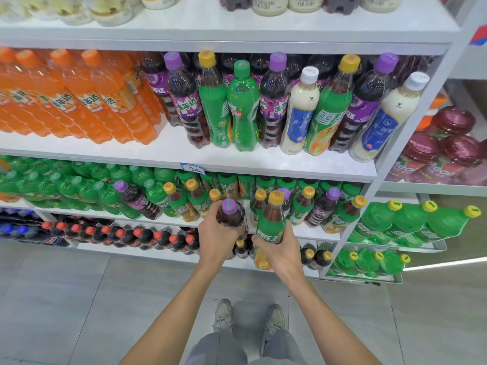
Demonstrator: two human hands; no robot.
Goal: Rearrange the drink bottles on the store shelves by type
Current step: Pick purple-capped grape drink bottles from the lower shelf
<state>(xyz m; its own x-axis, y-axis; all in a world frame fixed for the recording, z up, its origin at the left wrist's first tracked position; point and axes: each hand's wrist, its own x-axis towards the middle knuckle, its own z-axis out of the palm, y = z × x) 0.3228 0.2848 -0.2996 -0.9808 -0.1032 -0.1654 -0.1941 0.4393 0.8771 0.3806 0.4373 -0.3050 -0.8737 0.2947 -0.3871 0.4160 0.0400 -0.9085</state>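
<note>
My left hand (217,237) grips a dark grape soda bottle with a purple cap (231,214). My right hand (280,250) grips a green-labelled bottle with a yellow cap (271,222). I hold both upright, side by side, in front of the green-bottle shelf (313,234). On that shelf, purple-capped and yellow-capped bottles stand mixed among green ones. The shelf above (168,148) holds orange soda (87,101) at left, then a mixed row of grape bottles (181,98), a green 7up bottle (243,109), yellow-capped bottles and white milky bottles (300,111).
Cola bottles with red caps (137,237) fill the bottom shelf. A neighbouring rack at right holds green bottles with yellow caps (411,222) and dark red jars (445,143). Grey tiled floor (79,299) and my shoes (247,316) are below.
</note>
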